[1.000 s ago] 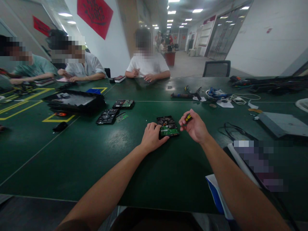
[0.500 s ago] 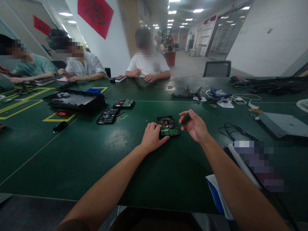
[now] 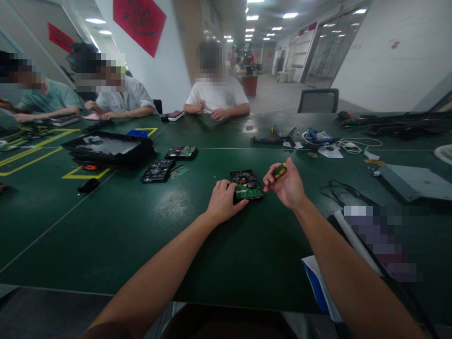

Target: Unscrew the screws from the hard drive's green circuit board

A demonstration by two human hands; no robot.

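Note:
A black hard drive (image 3: 244,179) with a green circuit board (image 3: 248,192) lies on the green table (image 3: 116,221) in front of me. My left hand (image 3: 223,201) rests on its near left corner, fingers curled against its edge, holding it down. My right hand (image 3: 286,185) is closed around a small screwdriver with a black and yellow handle (image 3: 280,171), held just right of the drive and a little above the board. The screwdriver's tip is hidden by my fingers.
Further left lie other opened drives (image 3: 157,170) (image 3: 181,152), a loose green board (image 3: 179,172) and a black tray (image 3: 109,148). Tools and cables (image 3: 318,139) sit at the back right, a grey panel (image 3: 413,181) at far right. Three people sit across the table.
My right hand turned the screwdriver handle between its fingers and shifted slightly; the yellow mark shows again. The left hand and the drive stayed put.

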